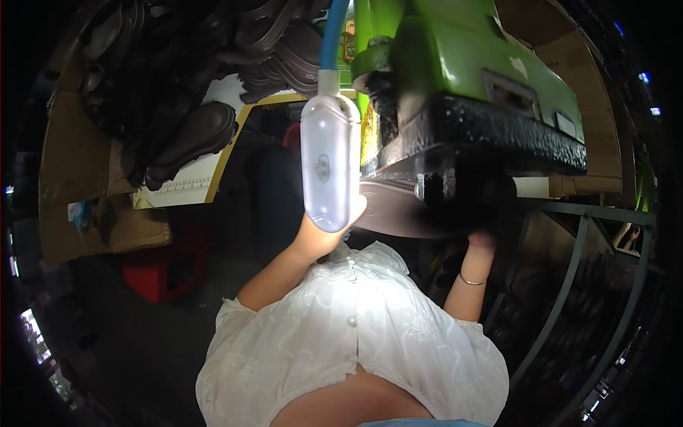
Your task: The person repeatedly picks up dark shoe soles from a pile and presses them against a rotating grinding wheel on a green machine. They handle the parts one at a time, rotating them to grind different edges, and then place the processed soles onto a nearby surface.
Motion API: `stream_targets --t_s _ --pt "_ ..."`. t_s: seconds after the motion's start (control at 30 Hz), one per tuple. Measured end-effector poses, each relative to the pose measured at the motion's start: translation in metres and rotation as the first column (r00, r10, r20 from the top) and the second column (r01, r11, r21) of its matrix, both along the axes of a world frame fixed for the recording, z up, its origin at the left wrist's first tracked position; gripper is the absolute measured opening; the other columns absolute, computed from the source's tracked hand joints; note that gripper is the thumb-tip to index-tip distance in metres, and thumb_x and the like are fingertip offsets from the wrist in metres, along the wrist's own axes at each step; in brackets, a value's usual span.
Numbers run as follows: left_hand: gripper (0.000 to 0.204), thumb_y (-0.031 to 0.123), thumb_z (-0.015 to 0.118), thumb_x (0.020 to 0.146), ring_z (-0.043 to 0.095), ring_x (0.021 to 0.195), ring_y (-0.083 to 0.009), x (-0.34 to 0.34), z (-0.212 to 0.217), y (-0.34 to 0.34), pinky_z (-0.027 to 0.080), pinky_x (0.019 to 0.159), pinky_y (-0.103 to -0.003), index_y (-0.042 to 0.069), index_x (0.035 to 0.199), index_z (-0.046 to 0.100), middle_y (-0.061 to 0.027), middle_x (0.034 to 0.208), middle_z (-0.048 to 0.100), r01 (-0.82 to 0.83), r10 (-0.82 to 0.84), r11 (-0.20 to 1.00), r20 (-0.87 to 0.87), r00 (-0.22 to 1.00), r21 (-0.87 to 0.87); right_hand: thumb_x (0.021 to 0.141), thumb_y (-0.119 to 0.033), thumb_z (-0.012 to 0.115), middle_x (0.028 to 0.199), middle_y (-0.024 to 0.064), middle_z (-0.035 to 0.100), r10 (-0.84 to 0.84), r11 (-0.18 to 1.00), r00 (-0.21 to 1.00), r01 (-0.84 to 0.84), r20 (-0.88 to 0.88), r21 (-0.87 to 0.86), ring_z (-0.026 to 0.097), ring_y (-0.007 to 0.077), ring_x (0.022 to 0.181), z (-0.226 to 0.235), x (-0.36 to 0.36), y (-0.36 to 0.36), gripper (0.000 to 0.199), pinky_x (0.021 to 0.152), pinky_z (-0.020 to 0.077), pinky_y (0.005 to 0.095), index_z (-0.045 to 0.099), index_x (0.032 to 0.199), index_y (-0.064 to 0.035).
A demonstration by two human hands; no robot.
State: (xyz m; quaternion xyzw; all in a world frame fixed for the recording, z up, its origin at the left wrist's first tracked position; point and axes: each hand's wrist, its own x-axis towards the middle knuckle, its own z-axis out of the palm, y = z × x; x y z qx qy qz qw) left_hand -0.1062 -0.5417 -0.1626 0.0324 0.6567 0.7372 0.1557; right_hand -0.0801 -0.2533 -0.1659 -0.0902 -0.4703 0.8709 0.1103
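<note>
A dark brown shoe sole [388,206] lies beneath the head of a green machine [491,78]. My left hand [320,235] grips the sole's left end, its thumb on the upper side; an oblong white lamp [329,164] hides most of its fingers. At the sole's right end is my right hand [482,240], with a bracelet on the wrist. Deep shadow under the machine hides its fingers, so its hold cannot be made out. Between the machine head and the sole a short metal part [435,186] shows.
The lamp hangs from a blue tube [334,35] in front of my left hand. Piled dark soles [192,135] fill the back left, above a cardboard box [121,231]. Low at left stands a red stool [167,267]. A green metal frame [569,263] stands at right.
</note>
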Motion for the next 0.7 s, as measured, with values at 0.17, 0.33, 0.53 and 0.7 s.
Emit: stream_targets --t_s 0.17,0.33,0.53,0.7 --pt "0.018 0.007 0.056 0.085 0.054 0.081 -0.0074 -0.003 0.023 -0.024 0.045 0.072 -0.024 -0.002 0.1 0.055 -0.0031 0.091 0.059 -0.205 0.214 0.951 -0.015 0.977 0.231 0.066 0.0 0.063 0.105 0.0111 0.056 0.084 0.995 0.993 -0.078 -0.084 0.069 0.056 0.0177 0.093 0.01 -0.017 -0.037 0.045 0.084 0.0431 0.028 0.05 0.109 0.0015" --pt "0.016 0.012 0.052 0.087 0.052 0.08 -0.0061 -0.005 0.007 -0.073 0.042 0.075 -0.022 -0.001 0.097 0.055 -0.0024 0.089 0.059 -0.283 0.281 0.95 0.031 0.959 0.134 0.066 0.003 0.064 0.099 0.0079 0.059 0.184 0.982 0.981 -0.181 -0.055 0.058 0.056 0.0131 0.089 -0.005 -0.014 -0.072 0.039 0.082 0.0432 0.0258 0.052 0.104 0.0019" --pt "0.017 0.007 0.052 0.085 0.052 0.081 -0.0056 0.003 -0.011 -0.105 0.042 0.074 -0.022 0.0 0.099 0.055 -0.0018 0.091 0.058 -0.09 0.087 0.996 0.227 0.97 -0.001 0.067 0.008 0.066 0.096 0.0081 0.06 0.25 0.91 0.966 -0.211 -0.067 0.356 0.056 0.0131 0.091 0.019 -0.03 -0.102 0.036 0.083 0.0441 0.0267 0.052 0.1 0.0031" --pt "0.03 0.0 0.054 0.076 0.057 0.08 -0.0097 0.011 -0.038 -0.089 0.045 0.072 -0.024 -0.002 0.106 0.055 -0.0063 0.093 0.062 0.304 -0.247 0.924 0.246 0.937 -0.231 0.067 0.005 0.07 0.094 0.0081 0.062 0.354 0.792 0.932 -0.254 -0.08 0.555 0.058 0.0135 0.088 0.037 -0.041 -0.113 0.034 0.08 0.047 0.0275 0.055 0.098 0.0046"
